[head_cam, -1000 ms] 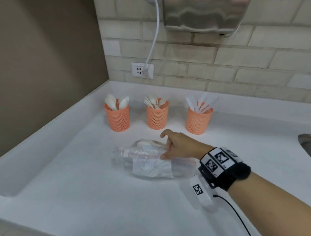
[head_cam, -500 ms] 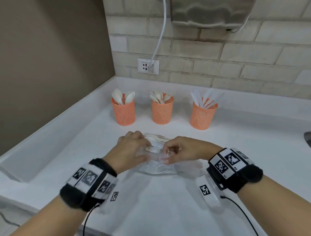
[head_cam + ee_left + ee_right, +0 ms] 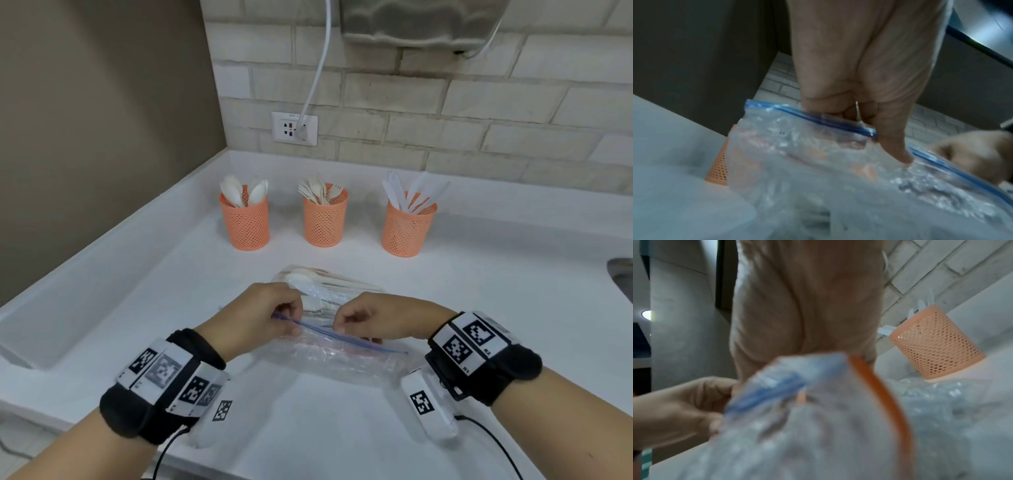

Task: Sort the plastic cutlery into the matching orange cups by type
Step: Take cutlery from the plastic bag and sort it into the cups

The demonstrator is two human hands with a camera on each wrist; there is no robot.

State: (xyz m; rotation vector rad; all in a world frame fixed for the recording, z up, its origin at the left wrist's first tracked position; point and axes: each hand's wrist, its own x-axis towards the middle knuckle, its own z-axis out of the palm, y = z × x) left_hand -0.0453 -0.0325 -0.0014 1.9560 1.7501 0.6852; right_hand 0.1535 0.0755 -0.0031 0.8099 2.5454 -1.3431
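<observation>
At about ten o'clock on the white counter [image 3: 144, 342] stands the left orange cup [image 3: 245, 224], holding white spoons [image 3: 236, 192]. At eleven o'clock is the middle orange cup [image 3: 325, 222], with forks [image 3: 313, 190] in it, and at one o'clock the right orange cup [image 3: 407, 230] with knives [image 3: 412, 193]; the three stand in a row, well apart from one another.

Nearer, at the centre, a clear zip bag [image 3: 342, 356] lies on the counter with white cutlery [image 3: 308, 287] inside, its far end pointing toward twelve o'clock. The left hand [image 3: 255, 317] has its fingers curled, thumb and fingertips pinching the bag's blue zip strip [image 3: 342, 337] near its nine o'clock end. The right hand [image 3: 380, 320], just beside it toward three o'clock, is likewise curled and pinches the same mouth edge of the bag; in the right wrist view an orange strip [image 3: 881, 395] runs beside the blue one. Both wrists carry black bands with square printed markers
</observation>
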